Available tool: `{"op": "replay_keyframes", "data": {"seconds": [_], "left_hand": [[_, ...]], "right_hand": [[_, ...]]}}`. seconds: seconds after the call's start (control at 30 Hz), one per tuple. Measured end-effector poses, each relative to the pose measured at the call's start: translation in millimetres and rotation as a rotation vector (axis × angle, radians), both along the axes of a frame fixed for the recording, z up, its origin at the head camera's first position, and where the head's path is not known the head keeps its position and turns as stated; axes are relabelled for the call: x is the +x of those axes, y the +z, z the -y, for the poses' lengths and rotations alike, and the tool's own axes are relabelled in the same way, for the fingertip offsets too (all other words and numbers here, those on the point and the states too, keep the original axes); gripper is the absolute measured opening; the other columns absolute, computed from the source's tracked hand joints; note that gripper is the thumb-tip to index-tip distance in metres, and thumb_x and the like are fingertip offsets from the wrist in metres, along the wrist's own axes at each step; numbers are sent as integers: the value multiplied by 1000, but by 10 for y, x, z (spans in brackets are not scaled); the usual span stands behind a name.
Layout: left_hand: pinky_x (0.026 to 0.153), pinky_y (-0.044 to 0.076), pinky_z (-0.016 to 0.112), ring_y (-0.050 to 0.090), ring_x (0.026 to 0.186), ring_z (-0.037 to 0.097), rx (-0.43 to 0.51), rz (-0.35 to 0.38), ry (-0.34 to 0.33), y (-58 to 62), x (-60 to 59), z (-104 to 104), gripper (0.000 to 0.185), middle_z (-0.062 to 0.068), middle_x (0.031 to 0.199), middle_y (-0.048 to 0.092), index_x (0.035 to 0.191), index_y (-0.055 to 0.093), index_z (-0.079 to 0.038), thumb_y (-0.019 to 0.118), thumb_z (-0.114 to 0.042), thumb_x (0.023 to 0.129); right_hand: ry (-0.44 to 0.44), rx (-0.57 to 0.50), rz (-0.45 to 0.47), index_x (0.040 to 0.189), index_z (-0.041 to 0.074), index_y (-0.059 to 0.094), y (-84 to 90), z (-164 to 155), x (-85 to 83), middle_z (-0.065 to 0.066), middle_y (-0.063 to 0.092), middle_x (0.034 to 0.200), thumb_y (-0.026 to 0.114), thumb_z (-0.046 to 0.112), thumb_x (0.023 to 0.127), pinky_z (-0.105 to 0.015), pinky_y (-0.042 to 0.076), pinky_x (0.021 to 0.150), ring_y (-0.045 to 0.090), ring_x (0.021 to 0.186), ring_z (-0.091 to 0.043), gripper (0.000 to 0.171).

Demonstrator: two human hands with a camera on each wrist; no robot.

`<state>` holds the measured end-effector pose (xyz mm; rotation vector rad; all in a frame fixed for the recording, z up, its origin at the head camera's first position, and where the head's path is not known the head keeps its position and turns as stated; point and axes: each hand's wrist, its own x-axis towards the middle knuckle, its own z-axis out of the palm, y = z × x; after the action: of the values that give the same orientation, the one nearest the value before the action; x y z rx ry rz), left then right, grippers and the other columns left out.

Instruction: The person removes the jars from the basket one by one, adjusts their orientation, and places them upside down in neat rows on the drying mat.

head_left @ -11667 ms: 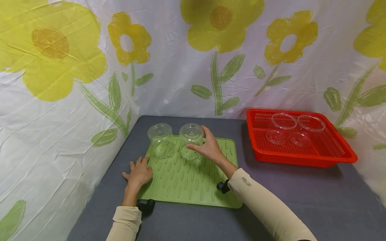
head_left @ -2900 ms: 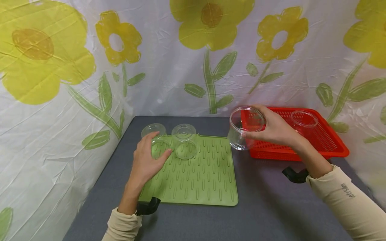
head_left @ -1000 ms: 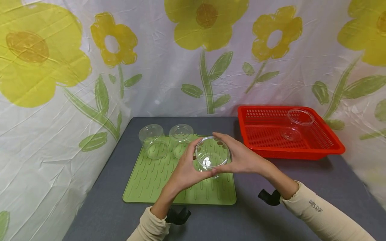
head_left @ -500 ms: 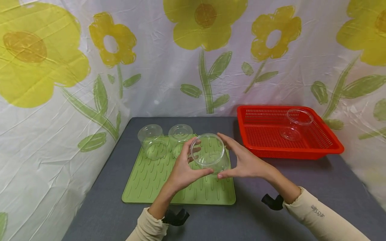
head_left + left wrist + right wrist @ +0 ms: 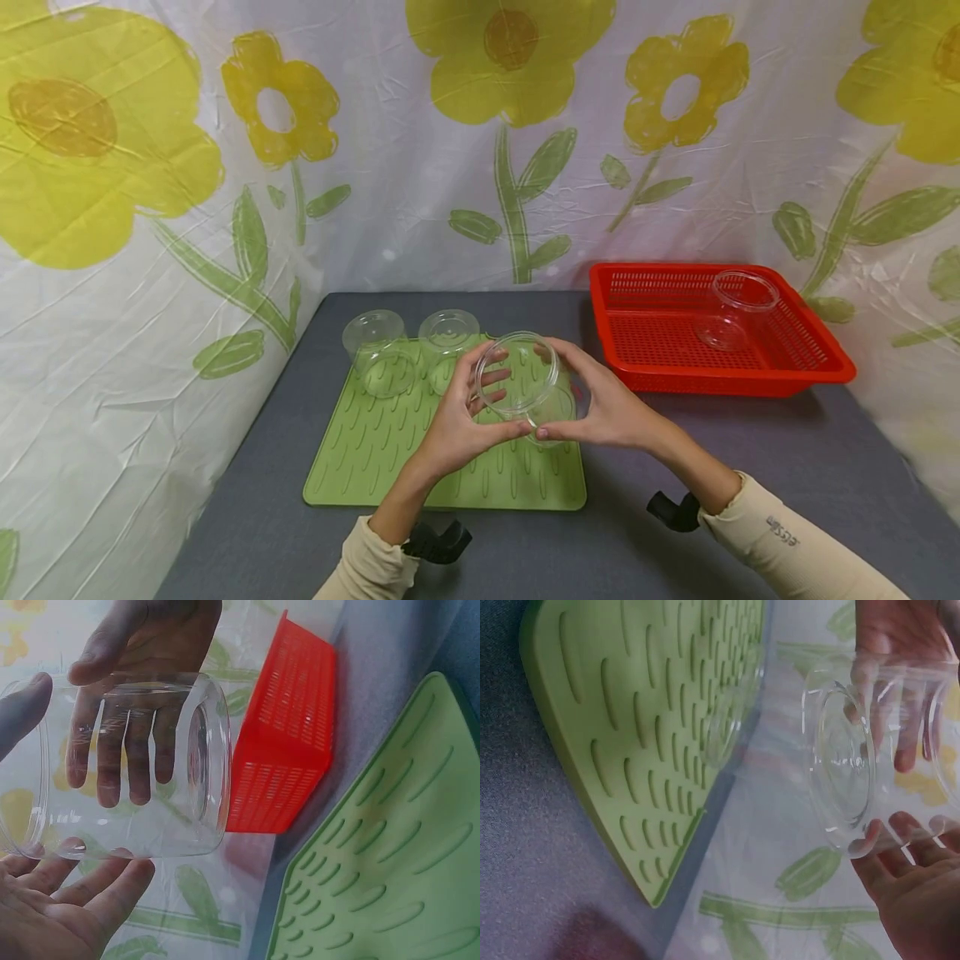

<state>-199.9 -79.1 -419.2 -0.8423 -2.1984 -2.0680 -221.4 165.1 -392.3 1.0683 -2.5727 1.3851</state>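
Both hands hold one clear plastic jar [image 5: 527, 385] tilted on its side in the air over the green ridged mat [image 5: 390, 450]. My left hand [image 5: 459, 412] grips it from the left, thumb below and fingers behind. My right hand [image 5: 611, 404] grips it from the right. In the left wrist view the jar [image 5: 127, 765] lies between the left hand [image 5: 60, 907] below and the right hand [image 5: 142, 645] above. In the right wrist view the jar's base [image 5: 847, 757] faces the camera, with the right hand [image 5: 919, 896] under it.
Two clear jars [image 5: 375, 350] [image 5: 448, 333] stand upside down at the mat's far edge. A red basket [image 5: 825, 367] at the right holds one more clear jar [image 5: 738, 307]. A grey table [image 5: 675, 550] carries everything. A flowered cloth [image 5: 150, 250] closes in the left and back.
The right hand carried the jar from the red basket to over the mat, where the left hand joined it. In the last second both hands have tipped it further onto its side.
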Motion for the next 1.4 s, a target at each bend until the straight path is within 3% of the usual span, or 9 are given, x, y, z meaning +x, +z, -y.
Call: {"op": "replay_keyframes", "data": {"seconds": [0.27, 0.4, 0.53, 0.8, 1.0, 1.23, 1.4], "left_hand": [[115, 43, 53, 41, 147, 36, -29, 20, -7, -7, 3, 9, 109, 9, 165, 31, 164, 14, -23, 87, -24, 83], [116, 42, 51, 40, 148, 32, -68, 16, 22, 12, 4, 11, 113, 6, 167, 29, 163, 13, -32, 90, -26, 80], [116, 41, 53, 40, 148, 33, -120, -20, 59, 43, 6, 14, 114, 7, 166, 29, 162, 15, -34, 91, -23, 77], [114, 42, 59, 39, 148, 34, -215, -102, 115, 149, 30, -35, 113, 2, 166, 30, 162, 22, -30, 93, -18, 74], [108, 47, 47, 43, 141, 20, -350, -164, 172, 171, 43, -68, 110, -4, 161, 35, 160, 26, -32, 94, -31, 73], [115, 42, 52, 42, 146, 19, -443, -236, 215, 173, 49, -81, 92, -4, 157, 41, 155, 41, -24, 89, -39, 78], [114, 44, 52, 44, 144, 19, -474, -266, 231, 168, 52, -79, 88, -4, 154, 44, 154, 43, -20, 87, -41, 80]], "right_hand": [[-12, 8, -32, 156, 11, 37, -12, -10, 4, 0, 50, 151, 94, 33, 73, -58, 46, 108, 54, 132, -22, 103], [-30, 36, -44, 157, 15, 36, -23, -24, 12, -6, 47, 154, 94, 35, 73, -59, 46, 109, 50, 134, -21, 104], [-48, 83, -62, 158, 14, 34, -48, -38, 21, -10, 46, 154, 94, 35, 72, -56, 47, 108, 47, 135, -23, 106], [-47, 196, -231, 157, 12, 35, -80, -28, 15, -5, 50, 148, 94, 37, 70, -46, 54, 95, 50, 128, -28, 108], [-46, 238, -331, 157, 15, 35, -102, -12, 12, -8, 52, 148, 94, 39, 70, -48, 54, 99, 51, 129, -23, 108], [-64, 294, -400, 156, 12, 38, -97, 2, 16, -4, 51, 149, 94, 41, 69, -49, 51, 105, 51, 130, -22, 107], [-74, 320, -414, 155, 10, 40, -90, 8, 19, -5, 52, 149, 93, 42, 70, -50, 49, 107, 51, 132, -24, 106]]}}
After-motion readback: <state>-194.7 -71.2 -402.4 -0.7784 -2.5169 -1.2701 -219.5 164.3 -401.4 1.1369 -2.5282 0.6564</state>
